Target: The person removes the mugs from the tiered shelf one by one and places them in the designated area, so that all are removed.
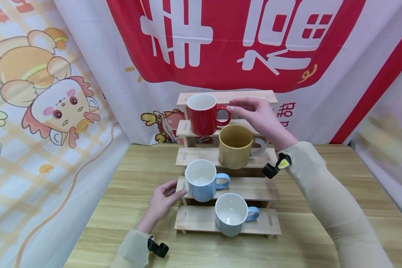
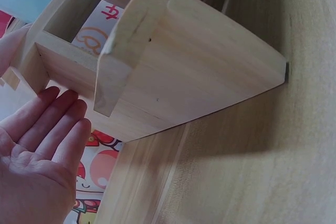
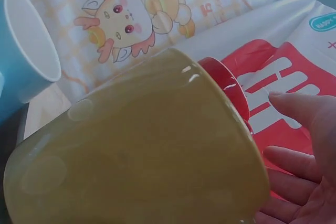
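Observation:
A red mug (image 1: 202, 115) with a white inside stands near the top of a stepped wooden rack (image 1: 194, 222), its handle to the right. My right hand (image 1: 259, 115) is at that handle, thumb tip right by it; in the right wrist view a gap shows between thumb and fingers. One step lower is a mustard-yellow mug (image 1: 235, 149) with a pale handle, large in the right wrist view. My left hand (image 1: 162, 201) is beside the rack's left end, fingers extended, thumb close to the light-blue mug (image 1: 202, 186). A paler blue mug (image 1: 231, 216) stands on the lowest step.
The rack stands on a wood-grain table (image 1: 308, 186). Behind it hangs a cloth (image 1: 234, 41) with a red panel and white characters. A patterned cloth (image 1: 47, 130) with a cartoon animal lines the left side.

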Demonstrator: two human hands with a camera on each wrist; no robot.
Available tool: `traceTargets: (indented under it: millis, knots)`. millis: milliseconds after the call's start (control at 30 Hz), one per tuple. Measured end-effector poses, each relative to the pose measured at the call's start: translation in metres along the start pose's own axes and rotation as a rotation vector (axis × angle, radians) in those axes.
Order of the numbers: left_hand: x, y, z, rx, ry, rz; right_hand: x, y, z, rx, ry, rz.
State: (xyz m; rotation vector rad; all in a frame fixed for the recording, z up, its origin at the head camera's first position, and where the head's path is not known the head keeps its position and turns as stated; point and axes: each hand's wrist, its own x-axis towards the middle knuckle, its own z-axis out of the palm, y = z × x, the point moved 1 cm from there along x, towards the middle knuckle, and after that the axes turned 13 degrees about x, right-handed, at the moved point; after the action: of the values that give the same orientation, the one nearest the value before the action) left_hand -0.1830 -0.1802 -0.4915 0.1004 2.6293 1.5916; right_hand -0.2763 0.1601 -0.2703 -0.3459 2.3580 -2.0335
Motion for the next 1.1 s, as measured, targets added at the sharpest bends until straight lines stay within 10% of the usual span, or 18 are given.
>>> traceTargets:
  millis: [1100]
  knots:
    - [0.0,0.001,0.001,-0.073,0.001,-0.024,0.02,0.003,0.022,0.156,-0.068,0.1]
